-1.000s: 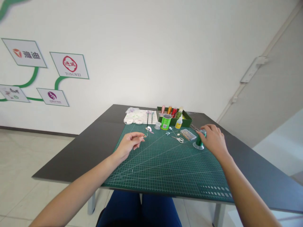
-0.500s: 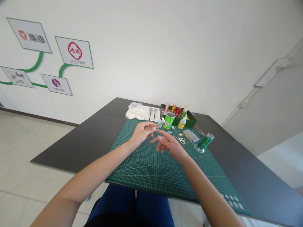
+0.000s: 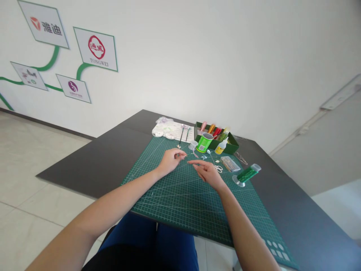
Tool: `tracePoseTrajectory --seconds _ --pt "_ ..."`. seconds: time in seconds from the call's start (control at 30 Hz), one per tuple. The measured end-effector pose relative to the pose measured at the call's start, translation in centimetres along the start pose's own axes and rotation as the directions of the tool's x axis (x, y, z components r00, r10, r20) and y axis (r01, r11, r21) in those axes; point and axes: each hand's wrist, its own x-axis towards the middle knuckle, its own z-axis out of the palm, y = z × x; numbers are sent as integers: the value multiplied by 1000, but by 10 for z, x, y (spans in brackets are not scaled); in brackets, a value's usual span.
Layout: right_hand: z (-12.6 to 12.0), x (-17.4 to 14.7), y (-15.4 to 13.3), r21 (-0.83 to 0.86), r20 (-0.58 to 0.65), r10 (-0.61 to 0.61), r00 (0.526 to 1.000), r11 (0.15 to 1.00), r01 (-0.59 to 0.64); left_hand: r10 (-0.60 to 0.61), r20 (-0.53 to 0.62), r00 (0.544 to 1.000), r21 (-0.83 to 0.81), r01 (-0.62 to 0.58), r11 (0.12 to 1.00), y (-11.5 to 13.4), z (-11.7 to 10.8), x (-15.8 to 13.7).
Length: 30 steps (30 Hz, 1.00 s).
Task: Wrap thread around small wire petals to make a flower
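My left hand (image 3: 170, 161) is closed in a pinch, palm down, over the green cutting mat (image 3: 175, 195). Between its fingertips is a thin stem (image 3: 186, 155), mostly hidden by the fingers. A small pale flower-like piece (image 3: 178, 146) shows just beyond the knuckles; whether it joins the stem I cannot tell. To the right, my right hand (image 3: 209, 175) has its index finger stretched toward the left fingertips, a small gap apart, with nothing visible in it. White-handled scissors (image 3: 218, 169) lie partly behind the right hand.
Behind the hands stand a green can (image 3: 204, 143), a glue bottle (image 3: 221, 146) and a green box (image 3: 232, 146) of coloured rolls. A clear case (image 3: 230, 164) and a green thread spool (image 3: 248, 174) are at the right. White padding (image 3: 166, 130) lies at the back left.
My hands have drawn slightly apart, and the right fingers have moved away from the left fingertips. The left hand has turned, hiding more of the stem. The camera view has shifted.
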Motion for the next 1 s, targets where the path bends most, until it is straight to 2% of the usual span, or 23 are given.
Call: tracePoseTrajectory --seconds 0.1,0.23,0.6,0.87,1.0 --pt "0 -1 1 -38 2 -15 1000 999 15 35 15 999 36 -36 999 -5 -1 -4" --pt "1 0 5 -66 -9 -35 999 997 35 18 37 999 31 -19 999 -8 -3 -7" --pt "12 3 11 -33 -50 -35 998 999 33 -2 3 1000 18 2 1000 -11 -6 -4" --pt "16 1 9 -36 -46 -25 999 999 23 -3 32 999 64 1 998 -8 -8 -6" --pt "21 -3 8 -149 -89 -81 993 987 67 -11 56 998 45 9 999 -8 -9 -9"
